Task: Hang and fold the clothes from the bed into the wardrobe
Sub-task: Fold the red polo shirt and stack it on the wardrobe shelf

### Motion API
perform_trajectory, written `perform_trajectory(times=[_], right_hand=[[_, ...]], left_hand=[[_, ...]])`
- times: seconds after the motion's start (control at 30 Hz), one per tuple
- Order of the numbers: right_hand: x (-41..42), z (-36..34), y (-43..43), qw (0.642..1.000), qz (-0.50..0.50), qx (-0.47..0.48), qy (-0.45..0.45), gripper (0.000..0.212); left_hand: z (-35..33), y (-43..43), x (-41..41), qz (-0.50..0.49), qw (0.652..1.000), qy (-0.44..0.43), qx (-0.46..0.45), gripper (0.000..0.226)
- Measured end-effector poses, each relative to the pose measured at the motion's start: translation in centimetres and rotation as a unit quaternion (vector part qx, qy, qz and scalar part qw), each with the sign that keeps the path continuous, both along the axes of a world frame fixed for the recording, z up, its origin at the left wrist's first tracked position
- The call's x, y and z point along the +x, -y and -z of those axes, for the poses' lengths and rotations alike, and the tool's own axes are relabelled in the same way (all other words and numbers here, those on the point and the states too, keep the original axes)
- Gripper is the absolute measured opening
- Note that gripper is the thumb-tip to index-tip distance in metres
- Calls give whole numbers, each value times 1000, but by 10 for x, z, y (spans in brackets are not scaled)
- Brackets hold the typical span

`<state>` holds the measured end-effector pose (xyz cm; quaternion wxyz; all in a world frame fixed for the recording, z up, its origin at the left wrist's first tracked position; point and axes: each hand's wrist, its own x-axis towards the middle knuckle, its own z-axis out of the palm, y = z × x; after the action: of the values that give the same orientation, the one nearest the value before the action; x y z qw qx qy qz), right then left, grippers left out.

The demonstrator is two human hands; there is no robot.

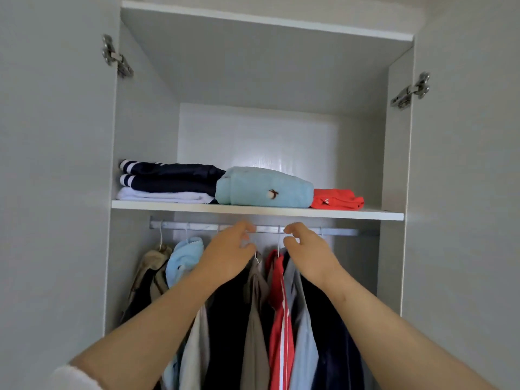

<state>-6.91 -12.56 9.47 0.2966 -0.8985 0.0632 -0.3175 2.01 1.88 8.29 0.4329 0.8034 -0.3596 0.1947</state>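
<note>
The open wardrobe has a metal rail (337, 231) under a white shelf (374, 214). Several garments hang on white hangers: a beige one (149, 271), a light blue one (183, 257), a grey one (254, 311), a red one with a white stripe (278, 319) and a dark navy one (332, 347). My left hand (229, 251) is raised at the rail with loosely curled fingers just above the grey garment's hook. My right hand (306, 249) is beside the red garment's hanger hook (278, 240), fingertips curled close to it. Whether they pinch it is unclear.
On the shelf lie folded clothes: a navy stack with white stripes over a white piece (168, 184), a pale blue sweater (264, 190) and a red item (337, 199). Both wardrobe doors (53, 164) stand open, hinges showing. The bed is out of view.
</note>
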Motion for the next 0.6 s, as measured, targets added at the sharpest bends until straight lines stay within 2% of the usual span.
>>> perform_trajectory(times=[0.1, 0.33, 0.5, 0.6], right_hand=[[-21, 12, -35, 1000, -2, 17, -3, 19], [-67, 31, -95, 999, -18, 44, 5, 21], [-100, 45, -120, 998, -34, 45, 7, 17], [-116, 53, -135, 996, -63, 62, -15, 18]], left_hand=[[9, -29, -21, 3, 1000, 11, -2, 24], [27, -95, -70, 9, 998, -32, -46, 11], [46, -138, -107, -10, 997, -24, -70, 24], [48, -160, -128, -31, 996, -41, -67, 23]])
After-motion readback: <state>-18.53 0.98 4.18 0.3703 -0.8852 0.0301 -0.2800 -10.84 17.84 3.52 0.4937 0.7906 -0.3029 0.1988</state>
